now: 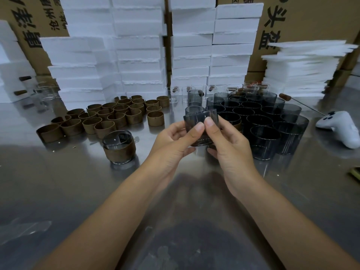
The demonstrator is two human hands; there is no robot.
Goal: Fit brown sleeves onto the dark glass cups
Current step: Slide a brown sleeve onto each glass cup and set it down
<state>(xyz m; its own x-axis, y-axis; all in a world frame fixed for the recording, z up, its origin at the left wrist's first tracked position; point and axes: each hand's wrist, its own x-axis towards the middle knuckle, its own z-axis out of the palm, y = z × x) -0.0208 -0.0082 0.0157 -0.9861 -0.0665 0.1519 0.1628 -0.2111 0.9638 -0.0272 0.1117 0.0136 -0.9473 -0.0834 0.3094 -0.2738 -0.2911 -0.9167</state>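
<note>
Both hands are raised together over the reflective steel table (58,182). The left hand (173,142) and right hand (230,147) each pinch one tilted smoky dark glass cup (199,116), thumbs on its near wall. To the left lie roughly two dozen loose brown band-shaped sleeves (106,116). Nearer stands one dark cup already wearing a brown sleeve (119,148). On the right crowd the bare dark cups (261,121), overlapping too much to count. Past them lies one white handheld controller (340,126), and behind stand white foam block stacks (140,47).
</note>
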